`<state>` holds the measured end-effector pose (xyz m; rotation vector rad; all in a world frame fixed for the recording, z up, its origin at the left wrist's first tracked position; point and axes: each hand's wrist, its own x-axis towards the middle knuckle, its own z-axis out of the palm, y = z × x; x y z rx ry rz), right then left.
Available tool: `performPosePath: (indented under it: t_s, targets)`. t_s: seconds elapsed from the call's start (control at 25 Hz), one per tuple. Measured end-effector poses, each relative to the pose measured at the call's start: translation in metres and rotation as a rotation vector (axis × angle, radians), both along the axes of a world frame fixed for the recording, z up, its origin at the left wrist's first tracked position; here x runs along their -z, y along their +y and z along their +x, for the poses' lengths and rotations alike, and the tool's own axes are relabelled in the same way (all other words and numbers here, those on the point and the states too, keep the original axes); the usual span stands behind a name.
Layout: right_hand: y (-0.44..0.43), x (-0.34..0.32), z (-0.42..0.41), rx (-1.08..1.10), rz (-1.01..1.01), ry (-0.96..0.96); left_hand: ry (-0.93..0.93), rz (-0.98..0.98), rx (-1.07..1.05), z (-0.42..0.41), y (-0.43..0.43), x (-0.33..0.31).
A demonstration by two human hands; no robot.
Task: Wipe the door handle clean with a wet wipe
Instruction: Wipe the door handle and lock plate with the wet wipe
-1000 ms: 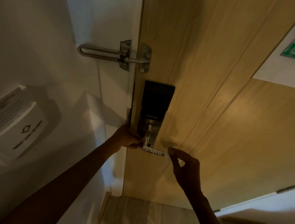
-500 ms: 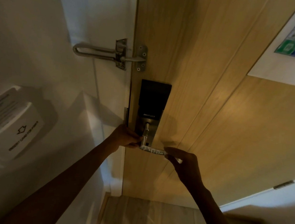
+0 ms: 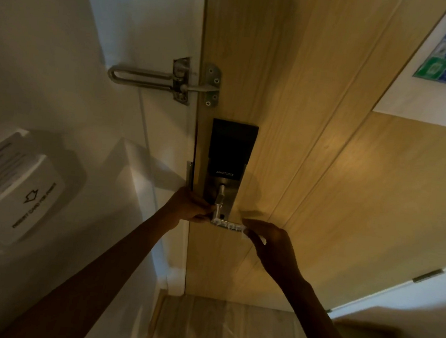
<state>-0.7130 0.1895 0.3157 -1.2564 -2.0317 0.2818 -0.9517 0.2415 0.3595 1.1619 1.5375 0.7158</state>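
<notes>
A silver lever door handle (image 3: 225,223) sticks out below a black smart lock (image 3: 230,148) on the wooden door (image 3: 322,176). My left hand (image 3: 187,206) holds the handle's left end by the corner, fingers curled against it. My right hand (image 3: 272,242) is at the handle's free right end and pinches a white wet wipe (image 3: 246,234) against it. Only a small bit of the wipe shows under my fingers.
A metal swing bar guard (image 3: 154,79) spans the frame and door above the lock. A white key card holder (image 3: 22,193) is on the wall at left. A printed notice (image 3: 444,61) hangs on the door at upper right. Wooden floor (image 3: 230,326) lies below.
My right hand has come down onto the handle's free end with the wipe. My left hand has stayed at the left end.
</notes>
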Motion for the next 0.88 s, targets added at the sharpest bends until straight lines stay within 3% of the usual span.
performPosePath:
  t_s: [0.28,0.88]
  targets:
    - [0.004,-0.008,0.02,-0.075,0.073,-0.239,-0.016,0.017,0.003,0.0,-0.001,0.001]
    - [-0.002,-0.005,-0.005,-0.008,0.251,-0.383,-0.008,0.025,-0.013,0.0,-0.002,0.001]
